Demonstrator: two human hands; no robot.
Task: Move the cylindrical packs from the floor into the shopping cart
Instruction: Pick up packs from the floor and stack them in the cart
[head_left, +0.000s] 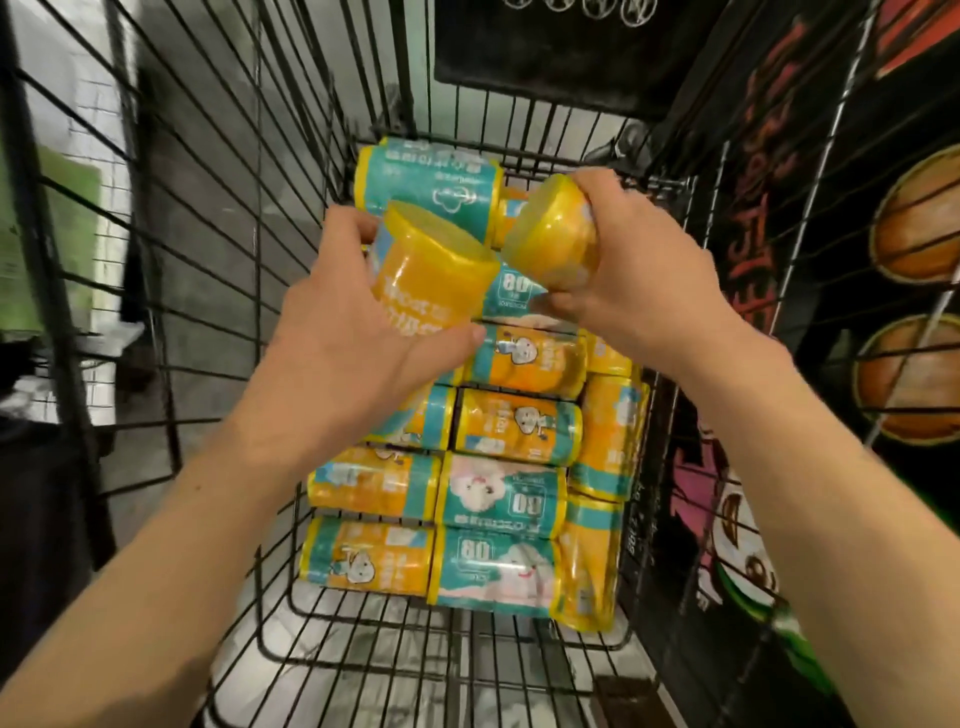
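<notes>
Black wire shopping cart (249, 218) fills the view, seen from above; its mesh walls rise on both sides and the grid floor shows at the near end. Inside lies a stack of yellow-and-teal cylindrical packs (467, 467) in glossy film, printed with cartoon figures and "80"; all lie on their sides in rows toward the far end, two stood on end against the right wall. Roughly a dozen stacked packs visible; exact count uncertain, since hands and arms hide part of the pile. Two more packs held above the stack. Left hand (332, 338) grasps a yellow pack (431, 275), fingers and thumb curled round its body, flat yellow end facing up. Right hand (634, 260) grasps a second yellow pack (556, 239), tilted, its round end turned toward the left; the two held packs nearly touch. Beyond the right cart wall: dark printed packaging (831, 260) with orange circles and red lettering.
</notes>
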